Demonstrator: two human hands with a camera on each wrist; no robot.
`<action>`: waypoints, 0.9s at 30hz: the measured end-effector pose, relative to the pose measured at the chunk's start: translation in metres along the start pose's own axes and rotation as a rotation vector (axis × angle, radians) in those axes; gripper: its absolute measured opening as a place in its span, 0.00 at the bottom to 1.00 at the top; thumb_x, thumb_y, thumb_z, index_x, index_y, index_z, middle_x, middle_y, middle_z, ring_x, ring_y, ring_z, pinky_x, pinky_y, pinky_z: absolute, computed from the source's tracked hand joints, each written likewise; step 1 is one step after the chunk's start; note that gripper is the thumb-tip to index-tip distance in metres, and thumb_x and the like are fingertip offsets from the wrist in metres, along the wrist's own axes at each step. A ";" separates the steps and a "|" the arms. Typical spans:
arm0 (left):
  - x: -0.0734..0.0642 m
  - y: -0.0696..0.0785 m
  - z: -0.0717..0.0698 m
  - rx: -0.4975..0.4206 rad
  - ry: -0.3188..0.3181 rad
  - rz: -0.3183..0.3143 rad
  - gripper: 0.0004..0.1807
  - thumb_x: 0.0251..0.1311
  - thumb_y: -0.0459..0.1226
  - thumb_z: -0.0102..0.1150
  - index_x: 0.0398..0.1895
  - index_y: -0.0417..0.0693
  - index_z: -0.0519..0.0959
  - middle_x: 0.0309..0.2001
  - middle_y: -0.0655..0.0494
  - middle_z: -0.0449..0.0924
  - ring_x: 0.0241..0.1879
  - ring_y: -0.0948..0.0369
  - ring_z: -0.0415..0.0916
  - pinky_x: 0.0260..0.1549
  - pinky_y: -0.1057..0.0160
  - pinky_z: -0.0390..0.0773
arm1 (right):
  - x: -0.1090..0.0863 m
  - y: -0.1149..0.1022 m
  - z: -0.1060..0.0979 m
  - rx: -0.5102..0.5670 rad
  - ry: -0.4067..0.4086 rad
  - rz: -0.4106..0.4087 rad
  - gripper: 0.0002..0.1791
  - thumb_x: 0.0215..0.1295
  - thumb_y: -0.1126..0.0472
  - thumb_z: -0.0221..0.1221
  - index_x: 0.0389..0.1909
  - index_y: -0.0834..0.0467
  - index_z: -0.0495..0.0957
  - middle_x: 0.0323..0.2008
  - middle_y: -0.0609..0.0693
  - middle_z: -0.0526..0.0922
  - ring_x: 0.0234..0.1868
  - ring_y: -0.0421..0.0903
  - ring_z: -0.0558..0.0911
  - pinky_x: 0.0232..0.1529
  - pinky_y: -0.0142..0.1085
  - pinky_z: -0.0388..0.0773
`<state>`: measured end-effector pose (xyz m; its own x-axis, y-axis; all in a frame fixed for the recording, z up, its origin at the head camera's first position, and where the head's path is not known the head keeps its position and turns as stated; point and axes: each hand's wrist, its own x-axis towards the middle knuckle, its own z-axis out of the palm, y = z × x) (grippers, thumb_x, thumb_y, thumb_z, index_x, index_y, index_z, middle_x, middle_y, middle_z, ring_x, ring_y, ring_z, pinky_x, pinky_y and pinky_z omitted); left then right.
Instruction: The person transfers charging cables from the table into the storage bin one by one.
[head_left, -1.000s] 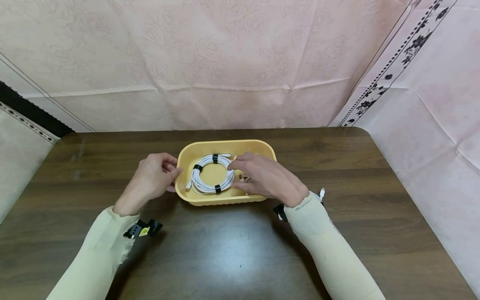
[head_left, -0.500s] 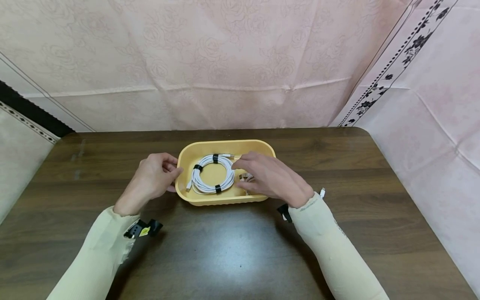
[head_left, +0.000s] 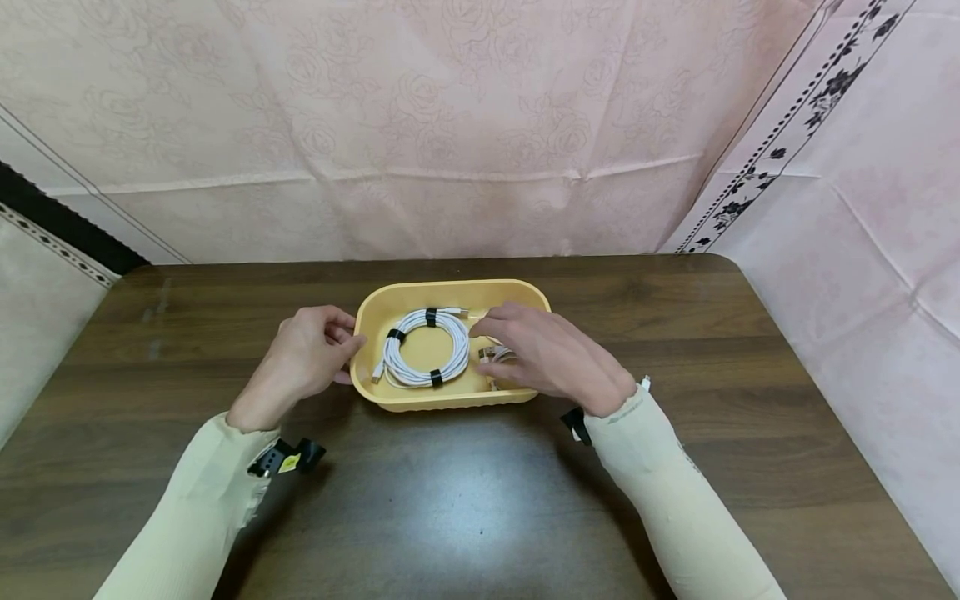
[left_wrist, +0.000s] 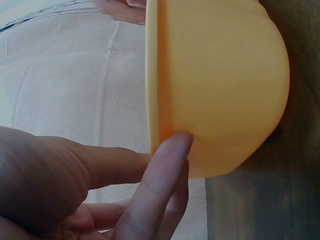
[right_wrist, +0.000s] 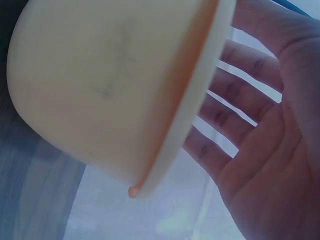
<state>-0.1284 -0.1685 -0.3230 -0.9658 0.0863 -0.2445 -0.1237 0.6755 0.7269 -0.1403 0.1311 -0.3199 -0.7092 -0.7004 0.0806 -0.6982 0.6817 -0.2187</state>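
Note:
A yellow plastic bin (head_left: 453, 405) with rounded corners stands on the table. Inside it, on the left, lies a white charging cable (head_left: 390, 357) coiled into a ring and bound with black straps. My left hand (head_left: 311, 354) pinches the bin's left rim; in the left wrist view its thumb and fingers meet the rim and the outer wall (left_wrist: 225, 85). Over the bin's right end hovers my right hand (head_left: 551, 354), fingers spread and loosely bent across the rim. Below its fingertips a second white cable with a USB plug (head_left: 489, 353) shows partly; the rest is hidden.
The dark wooden table (head_left: 420, 517) ends at a pale floral cloth (head_left: 420, 133) behind the bin. A small white plug-like tip (head_left: 646, 383) shows beside the right sleeve. Black wrist straps (head_left: 288, 458) sit at the cuffs.
My right hand has shifted slightly to the right, and more of the second cable and its plug shows. The left hand, the bin and the coiled cable have stayed put.

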 end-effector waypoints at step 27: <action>0.000 -0.001 0.000 0.000 0.002 0.001 0.18 0.74 0.36 0.55 0.59 0.32 0.73 0.47 0.37 0.80 0.30 0.61 0.85 0.35 0.56 0.91 | -0.012 0.006 -0.002 -0.031 0.008 0.015 0.20 0.66 0.48 0.68 0.56 0.52 0.82 0.51 0.47 0.84 0.53 0.43 0.80 0.54 0.39 0.83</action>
<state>-0.1281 -0.1688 -0.3235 -0.9665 0.0852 -0.2422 -0.1227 0.6755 0.7271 -0.1360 0.1437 -0.3206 -0.7204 -0.6882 0.0858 -0.6899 0.6987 -0.1892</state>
